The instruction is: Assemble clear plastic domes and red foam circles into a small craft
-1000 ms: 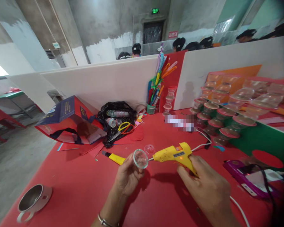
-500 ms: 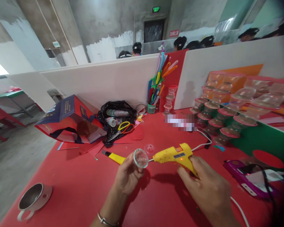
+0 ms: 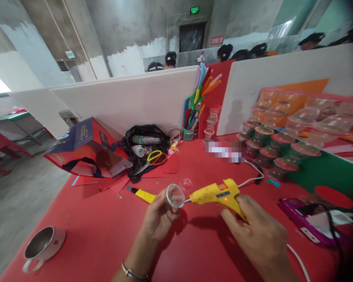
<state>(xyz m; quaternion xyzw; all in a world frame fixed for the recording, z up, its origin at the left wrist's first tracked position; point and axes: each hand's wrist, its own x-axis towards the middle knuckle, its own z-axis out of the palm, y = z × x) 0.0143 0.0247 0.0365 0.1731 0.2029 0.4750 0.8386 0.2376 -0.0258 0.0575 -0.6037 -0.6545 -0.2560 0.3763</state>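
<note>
Between the thumb and fingers of my left hand (image 3: 160, 217) is a small clear plastic cup (image 3: 175, 196), its round rim turned up toward me. My right hand (image 3: 254, 231) is wrapped round the handle of a yellow glue gun (image 3: 216, 194). The metal nozzle points left and meets the right edge of the cup's rim; whether it touches cannot be made out. Just behind them a clear domed lid (image 3: 186, 185) lies on the red table (image 3: 111, 235). A yellow utility knife (image 3: 142, 194) lies beyond my left hand, partly hidden by the fingers.
At the right stand stacked clear cups (image 3: 282, 141) and a purple power strip (image 3: 308, 223) with cords. Scissors (image 3: 150, 161) rest on a black plastic bag (image 3: 135, 135) of cups, beside a red-and-blue bag (image 3: 79, 149). A mug (image 3: 44, 248) sits front left; a pen holder (image 3: 188, 134) stands behind.
Almost nothing differs. Both hands keep the cup and the glue gun in nearly the same place; the view has shifted very slightly.
</note>
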